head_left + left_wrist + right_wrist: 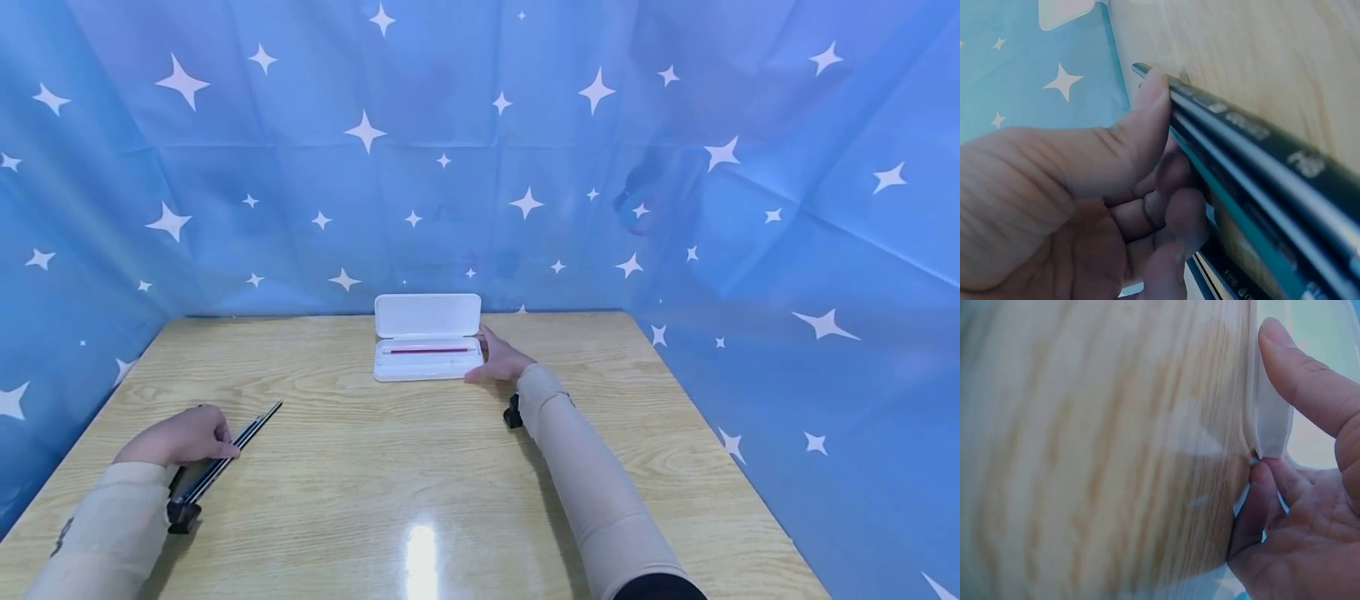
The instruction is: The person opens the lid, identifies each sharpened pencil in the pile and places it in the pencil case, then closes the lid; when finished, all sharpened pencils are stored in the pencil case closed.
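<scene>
My left hand (183,437) pinches a bundle of dark pencils (251,429) above the left part of the table. In the left wrist view the thumb presses on the pencils (1254,134) from one side, with curled fingers on the other. They are dark and green, and one bears the mark HB. A white pencil case (386,369) stands with its lid raised at the table's back. One red pencil (427,351) lies inside it. My right hand (504,358) grips the case's right end; in the right wrist view thumb and fingers are around the case's end wall (1272,425).
The wooden table (360,475) reaches back to a blue curtain with white stars (442,217), which also hangs along both sides. Black wrist mounts (513,412) sit under the sleeves. A bright reflection lies at the table's front.
</scene>
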`<action>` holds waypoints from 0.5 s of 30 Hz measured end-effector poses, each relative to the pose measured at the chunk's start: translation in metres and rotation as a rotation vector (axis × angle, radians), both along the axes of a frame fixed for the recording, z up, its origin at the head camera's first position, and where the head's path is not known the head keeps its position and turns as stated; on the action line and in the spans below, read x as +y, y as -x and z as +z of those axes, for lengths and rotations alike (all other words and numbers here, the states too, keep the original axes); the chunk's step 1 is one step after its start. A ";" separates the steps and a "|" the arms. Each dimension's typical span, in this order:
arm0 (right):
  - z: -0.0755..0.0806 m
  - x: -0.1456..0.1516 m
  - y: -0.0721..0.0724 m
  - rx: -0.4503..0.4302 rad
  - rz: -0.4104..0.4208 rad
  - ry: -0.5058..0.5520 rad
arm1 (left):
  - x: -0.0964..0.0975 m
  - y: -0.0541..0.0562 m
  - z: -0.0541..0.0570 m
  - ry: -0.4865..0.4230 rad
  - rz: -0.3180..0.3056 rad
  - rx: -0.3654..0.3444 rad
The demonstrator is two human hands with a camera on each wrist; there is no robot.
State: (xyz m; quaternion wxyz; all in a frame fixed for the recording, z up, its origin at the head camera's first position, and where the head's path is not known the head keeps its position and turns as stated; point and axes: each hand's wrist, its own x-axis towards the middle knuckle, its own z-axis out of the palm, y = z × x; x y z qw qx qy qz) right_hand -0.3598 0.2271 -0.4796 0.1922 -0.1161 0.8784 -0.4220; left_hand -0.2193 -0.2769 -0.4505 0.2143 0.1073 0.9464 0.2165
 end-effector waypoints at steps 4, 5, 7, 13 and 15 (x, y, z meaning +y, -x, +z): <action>-0.001 0.000 0.001 -0.010 -0.004 0.032 | -0.002 0.000 0.000 -0.037 -0.006 -0.010; -0.001 0.000 0.000 -0.013 -0.004 0.034 | -0.003 -0.001 0.001 -0.051 -0.007 -0.014; 0.001 0.000 -0.001 -0.012 -0.003 0.032 | -0.004 -0.002 0.001 -0.078 0.002 -0.022; 0.006 0.000 -0.007 -0.005 0.001 0.020 | -0.009 -0.002 0.003 -0.112 0.033 -0.035; 0.006 0.000 -0.007 -0.008 0.004 0.025 | -0.012 -0.002 0.003 -0.102 0.037 -0.030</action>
